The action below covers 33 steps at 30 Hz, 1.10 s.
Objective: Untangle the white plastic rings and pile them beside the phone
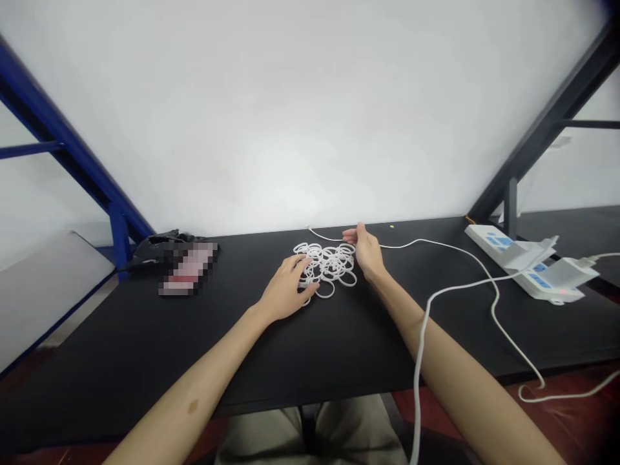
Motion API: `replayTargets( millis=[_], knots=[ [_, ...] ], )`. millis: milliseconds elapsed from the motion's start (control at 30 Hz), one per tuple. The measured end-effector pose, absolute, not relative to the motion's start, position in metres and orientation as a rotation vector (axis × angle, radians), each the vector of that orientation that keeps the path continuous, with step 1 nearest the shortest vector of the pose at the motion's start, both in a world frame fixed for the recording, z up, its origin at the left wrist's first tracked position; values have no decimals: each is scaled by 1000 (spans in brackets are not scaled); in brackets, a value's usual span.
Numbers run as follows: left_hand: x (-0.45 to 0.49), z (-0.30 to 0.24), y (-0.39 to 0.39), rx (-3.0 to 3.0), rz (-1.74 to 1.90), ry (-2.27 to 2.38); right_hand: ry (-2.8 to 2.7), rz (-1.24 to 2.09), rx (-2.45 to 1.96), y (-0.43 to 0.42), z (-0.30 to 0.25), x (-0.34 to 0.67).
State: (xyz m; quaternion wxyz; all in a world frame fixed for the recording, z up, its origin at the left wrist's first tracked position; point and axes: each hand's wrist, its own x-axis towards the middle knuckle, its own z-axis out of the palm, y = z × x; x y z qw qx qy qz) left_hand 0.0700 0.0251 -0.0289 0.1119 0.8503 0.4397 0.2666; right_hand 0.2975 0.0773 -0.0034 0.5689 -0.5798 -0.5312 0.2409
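Note:
A pile of several thin white rings (331,265) lies on the black table (145,342) near its far edge. My left hand (287,288) rests on the left side of the pile, fingers spread over the rings. My right hand (367,250) stands on its edge against the right side of the pile, fingers slightly curled and apart, touching the rings. A thin white cable (411,244) runs along the table just behind my right hand.
A white power strip (523,265) with a plugged adapter sits at the right, its thick white cords (494,303) trailing over the front edge. A dark bundle and a blurred-out object (186,266) lie at the left. Blue and black frame posts flank the table.

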Motion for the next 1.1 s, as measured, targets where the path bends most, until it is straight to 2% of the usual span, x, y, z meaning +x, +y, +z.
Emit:
replayTargets(
  millis=[300,567,1100],
  knots=[
    [71,-27,22,2541,925,1302,-1690,265,-1374,55,1,276],
    [70,-25,21,2576,976,1256,-2137,22,-1202,39,3,258],
    [68,-21,17,2584,1191,1265,-2050,-279,-1250,38,5,251]
  ],
)
